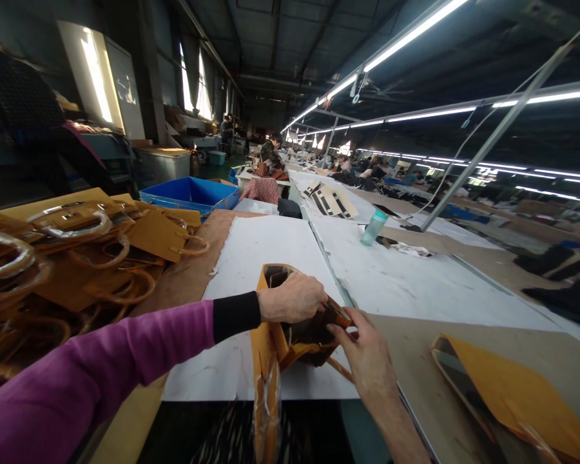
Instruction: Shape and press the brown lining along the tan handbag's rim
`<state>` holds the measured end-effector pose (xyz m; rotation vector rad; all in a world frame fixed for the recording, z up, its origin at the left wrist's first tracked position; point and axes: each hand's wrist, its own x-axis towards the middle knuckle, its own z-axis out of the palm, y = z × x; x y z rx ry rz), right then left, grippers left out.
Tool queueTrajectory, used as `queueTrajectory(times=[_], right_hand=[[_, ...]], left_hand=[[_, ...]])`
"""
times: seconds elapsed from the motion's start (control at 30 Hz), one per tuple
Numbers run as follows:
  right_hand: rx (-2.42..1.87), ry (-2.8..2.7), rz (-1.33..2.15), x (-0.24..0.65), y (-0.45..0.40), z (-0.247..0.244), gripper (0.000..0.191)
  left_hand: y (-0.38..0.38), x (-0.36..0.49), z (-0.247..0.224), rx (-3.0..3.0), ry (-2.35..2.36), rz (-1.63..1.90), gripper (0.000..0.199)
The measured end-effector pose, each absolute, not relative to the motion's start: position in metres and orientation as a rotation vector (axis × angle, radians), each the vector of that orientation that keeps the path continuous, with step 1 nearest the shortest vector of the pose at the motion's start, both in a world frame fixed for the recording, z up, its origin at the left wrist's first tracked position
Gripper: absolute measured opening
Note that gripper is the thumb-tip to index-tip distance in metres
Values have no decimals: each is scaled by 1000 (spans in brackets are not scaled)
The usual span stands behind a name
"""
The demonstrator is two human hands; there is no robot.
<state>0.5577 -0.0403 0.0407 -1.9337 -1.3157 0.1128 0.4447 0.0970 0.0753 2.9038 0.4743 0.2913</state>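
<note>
A mustard-yellow handbag (260, 341) with a dark lining stands open in front of me on white paper. Its plastic-wrapped handle (267, 399) hangs over the table's near edge. My left hand (297, 298) reaches across the bag's mouth, its curled fingers closed at the right-hand rim; the fingertips are partly hidden. Opposite it, my right hand (367, 348) pinches the same rim between thumb and fingers. To the right lies another yellow bag piece (517, 393) with a dark inner side.
Many yellow handbags (101, 251) with wrapped handles are heaped on the left. Behind them is a blue bin (188, 193). A teal bottle (374, 227) stands on the table beyond, near a slanted metal pole (493, 138). A person (272, 153) sits farther back.
</note>
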Motion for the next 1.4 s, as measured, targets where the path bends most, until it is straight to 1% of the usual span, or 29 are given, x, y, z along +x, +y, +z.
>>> queueTrajectory(times=[0.13,0.33,0.5,0.57,0.67,0.83,1.0,1.17,1.4], right_hand=[[-1954,-1341,-35,556,-35,37,26],[-1999,-1403,-179,562,-26,36,20],[-1991,-1443,-200,562,-20,43,21],[-1963,-1475,-207,562,-18,44,22],[-1901,-1494,-140,564,-15,43,22],[-1735,-1428,107,570,-13,45,22],[-1687,-1367,207,576,-12,45,20],[-1698,-1356,202,579,-15,43,23],[-1741,-1461,55,577,-16,44,31]], left_hand=[[95,442,81,2985,427,309,14],[101,443,82,3068,344,566,17],[108,446,79,2913,331,347,15],[108,445,80,2896,341,360,14],[104,443,85,2881,394,395,14],[102,444,90,2787,469,399,16],[103,449,88,2659,511,397,20],[100,452,87,2655,506,411,23],[96,453,87,2724,522,447,23]])
